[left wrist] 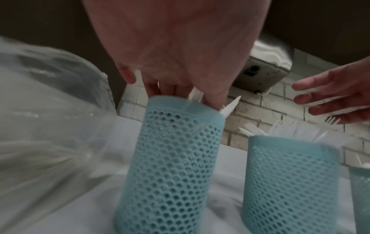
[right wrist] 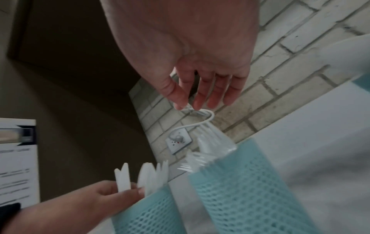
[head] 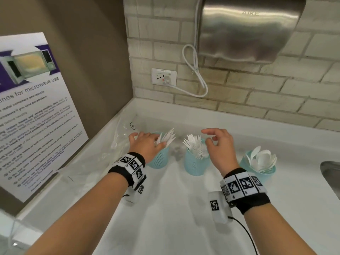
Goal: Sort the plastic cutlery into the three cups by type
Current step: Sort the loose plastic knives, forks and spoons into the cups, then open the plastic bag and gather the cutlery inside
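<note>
Three teal perforated cups stand in a row on the white counter. The left cup (head: 159, 160) (left wrist: 170, 158) holds white knives (head: 168, 138) (right wrist: 148, 175). The middle cup (head: 195, 165) (left wrist: 288, 182) holds forks (head: 195, 146). The right cup (head: 265, 171) holds spoons (head: 261, 158). My left hand (head: 147, 144) (left wrist: 176, 88) lies spread over the left cup's mouth, its fingertips touching the knives. Just above and to the right of the forks, my right hand (head: 217, 140) (right wrist: 200, 95) hovers with relaxed fingers and holds nothing.
A crumpled clear plastic bag (head: 117, 142) lies left of the cups against the brown side wall with a poster (head: 36, 107). A steel sink (head: 331, 173) edge shows at the right. On the brick wall behind hang a hand dryer (head: 248, 28) and an outlet (head: 163, 77) with its cord.
</note>
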`<state>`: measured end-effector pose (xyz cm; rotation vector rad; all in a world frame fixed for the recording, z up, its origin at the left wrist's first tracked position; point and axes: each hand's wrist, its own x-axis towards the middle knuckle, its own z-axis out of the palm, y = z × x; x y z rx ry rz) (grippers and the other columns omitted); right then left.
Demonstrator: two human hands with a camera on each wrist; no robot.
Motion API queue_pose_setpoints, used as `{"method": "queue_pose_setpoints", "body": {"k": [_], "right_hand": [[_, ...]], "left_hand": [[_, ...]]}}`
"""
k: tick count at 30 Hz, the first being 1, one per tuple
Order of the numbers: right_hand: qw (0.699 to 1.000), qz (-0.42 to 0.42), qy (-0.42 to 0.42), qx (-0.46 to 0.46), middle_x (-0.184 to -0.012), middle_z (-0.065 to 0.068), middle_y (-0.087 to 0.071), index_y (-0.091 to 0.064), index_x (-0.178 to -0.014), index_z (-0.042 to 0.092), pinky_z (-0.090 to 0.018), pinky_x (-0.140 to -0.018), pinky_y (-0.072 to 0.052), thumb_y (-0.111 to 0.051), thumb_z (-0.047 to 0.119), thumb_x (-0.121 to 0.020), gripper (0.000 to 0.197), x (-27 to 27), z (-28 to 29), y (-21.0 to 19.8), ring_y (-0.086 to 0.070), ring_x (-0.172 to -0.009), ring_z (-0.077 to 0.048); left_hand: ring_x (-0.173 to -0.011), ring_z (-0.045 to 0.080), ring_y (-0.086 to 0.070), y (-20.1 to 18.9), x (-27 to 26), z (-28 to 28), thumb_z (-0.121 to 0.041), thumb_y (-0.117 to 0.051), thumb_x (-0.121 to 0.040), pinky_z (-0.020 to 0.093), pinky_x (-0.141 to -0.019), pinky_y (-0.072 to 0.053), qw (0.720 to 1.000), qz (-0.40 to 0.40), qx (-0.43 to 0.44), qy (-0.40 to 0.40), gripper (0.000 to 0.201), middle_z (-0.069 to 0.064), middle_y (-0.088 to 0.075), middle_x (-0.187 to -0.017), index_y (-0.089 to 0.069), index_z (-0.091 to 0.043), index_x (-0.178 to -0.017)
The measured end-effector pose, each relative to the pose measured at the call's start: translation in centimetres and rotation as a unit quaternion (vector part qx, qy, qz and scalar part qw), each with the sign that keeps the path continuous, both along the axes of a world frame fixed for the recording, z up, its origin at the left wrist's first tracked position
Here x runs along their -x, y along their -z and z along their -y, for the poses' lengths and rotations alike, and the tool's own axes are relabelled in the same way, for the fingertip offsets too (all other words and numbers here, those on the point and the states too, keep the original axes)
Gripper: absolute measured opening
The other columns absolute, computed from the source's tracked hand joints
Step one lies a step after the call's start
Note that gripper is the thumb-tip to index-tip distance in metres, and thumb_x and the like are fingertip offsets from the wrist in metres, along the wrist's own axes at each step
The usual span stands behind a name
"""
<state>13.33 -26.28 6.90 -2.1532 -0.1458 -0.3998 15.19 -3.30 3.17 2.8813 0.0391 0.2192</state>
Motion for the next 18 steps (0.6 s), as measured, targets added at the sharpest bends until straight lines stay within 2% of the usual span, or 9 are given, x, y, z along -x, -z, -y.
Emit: {"method": "queue_pose_setpoints", "body": {"k": [2,4,7,10,14,16,18], "right_hand": [[1.000,0.016,-0.025,0.000,-0.107,0.005,-0.053,-0.065,-0.103,0.029,-0.022,-0.091,-0.034,-0.051,0.006,-0.088,0.030,0.8,-1.3,-0.9,-0.043,-0.102,-0.014],[0.998,0.031,-0.060,0.002,-0.105,0.005,-0.055,-0.065,-0.101,0.028,-0.021,-0.090,-0.033,-0.051,0.007,-0.088,0.029,1.6,-3.0,-1.7,-0.042,-0.101,-0.013],[0.991,0.037,-0.127,-0.002,-0.098,0.009,-0.056,-0.065,-0.097,0.029,-0.021,-0.085,-0.038,-0.052,0.008,-0.087,0.026,2.8,-6.3,-2.4,-0.045,-0.097,-0.013],[0.978,0.017,-0.209,-0.003,-0.095,0.008,-0.057,-0.066,-0.094,0.028,-0.023,-0.082,-0.042,-0.053,0.008,-0.087,0.025,3.9,-10.1,-2.0,-0.050,-0.091,-0.014],[0.952,-0.050,-0.303,0.021,-0.095,0.006,-0.055,-0.068,-0.099,0.020,-0.020,-0.082,-0.043,-0.055,0.008,-0.087,0.021,5.8,-15.0,0.0,-0.051,-0.083,-0.012],[0.939,-0.104,-0.327,0.032,-0.099,0.004,-0.053,-0.066,-0.105,0.017,-0.022,-0.084,-0.045,-0.057,0.009,-0.087,0.023,6.7,-17.0,1.4,-0.053,-0.084,-0.013],[0.927,-0.150,-0.341,0.045,-0.107,0.002,-0.052,-0.061,-0.116,0.018,-0.020,-0.083,-0.042,-0.062,0.014,-0.085,0.031,7.7,-18.7,2.6,-0.053,-0.089,-0.014]], "left_hand": [[-0.129,0.018,-0.036,-0.6,1.1,-0.7,-0.064,-0.041,-0.088,0.039,-0.106,-0.017,0.999,-0.005,0.040,0.010,0.059,-0.004,-0.054,-0.132,-0.045,-0.030,-0.135],[-0.133,0.018,-0.032,-1.6,2.7,-1.9,-0.061,-0.044,-0.088,0.038,-0.106,-0.020,0.997,0.021,0.072,0.008,0.060,-0.004,-0.049,-0.140,-0.041,-0.031,-0.139],[-0.129,0.016,-0.038,-3.4,5.9,-4.5,-0.056,-0.046,-0.091,0.037,-0.101,-0.025,0.994,0.075,0.075,-0.026,0.043,-0.006,-0.052,-0.135,-0.053,-0.035,-0.128],[-0.121,0.019,-0.047,-4.6,9.2,-7.9,-0.050,-0.048,-0.092,0.040,-0.099,-0.032,0.991,0.089,0.033,-0.097,0.033,-0.004,-0.058,-0.126,-0.060,-0.034,-0.118],[-0.116,0.024,-0.051,-4.1,13.3,-11.9,-0.039,-0.050,-0.093,0.042,-0.097,-0.038,0.981,0.037,-0.023,-0.190,0.028,0.001,-0.058,-0.123,-0.059,-0.030,-0.117],[-0.108,0.024,-0.055,-3.3,14.6,-13.0,-0.033,-0.050,-0.093,0.038,-0.090,-0.043,0.978,0.002,0.003,-0.207,0.025,0.004,-0.058,-0.117,-0.057,-0.025,-0.116],[-0.097,0.023,-0.061,-2.9,15.4,-13.2,-0.028,-0.052,-0.093,0.033,-0.079,-0.046,0.978,-0.021,0.066,-0.198,0.019,0.003,-0.062,-0.106,-0.055,-0.022,-0.111]]}}
